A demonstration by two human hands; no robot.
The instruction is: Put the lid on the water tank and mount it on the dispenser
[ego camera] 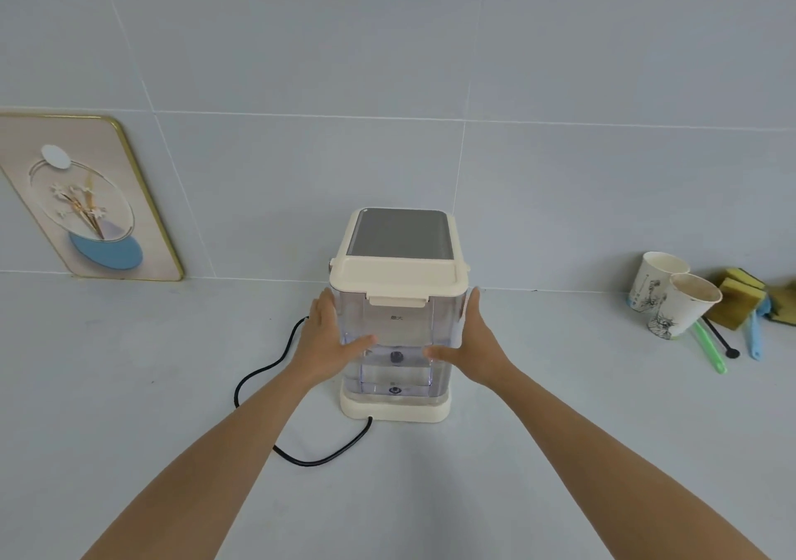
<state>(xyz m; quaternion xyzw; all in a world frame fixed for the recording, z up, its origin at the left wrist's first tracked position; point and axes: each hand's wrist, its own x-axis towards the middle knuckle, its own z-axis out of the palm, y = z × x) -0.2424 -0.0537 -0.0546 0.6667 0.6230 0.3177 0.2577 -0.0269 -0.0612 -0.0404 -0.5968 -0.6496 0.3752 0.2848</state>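
A person's two bare hands flank a clear water tank (398,335) standing upright on the cream base of a dispenser (395,408), at the centre of a pale tabletop (129,387) against a tiled wall (387,64). The cream lid (398,277) with its grey panel sits closed on top of the tank, its front latch down.

The left hand (329,344) lies at the tank's 9 o'clock side, palm toward the wall of the tank, its fingers (323,305) held together and extended, the thumb reaching across the front face. The right hand (467,346) mirrors it at 3 o'clock, fingers together and straight, thumb across the front. Whether the palms press the plastic or rest just beside it cannot be told.

A black power cord (267,370) loops away from the dispenser's base toward 7 o'clock and curls behind the left hand.

At 10 o'clock, a gold-rimmed decorative panel (86,201) with a flower motif leans against the wall. Well apart at 3 o'clock stand two paper cups (672,301), touching each other, with yellow sponges (741,296) beside them, and a green utensil (710,352), a black spoon (723,342) and a blue handle (754,335) lying on the tabletop.
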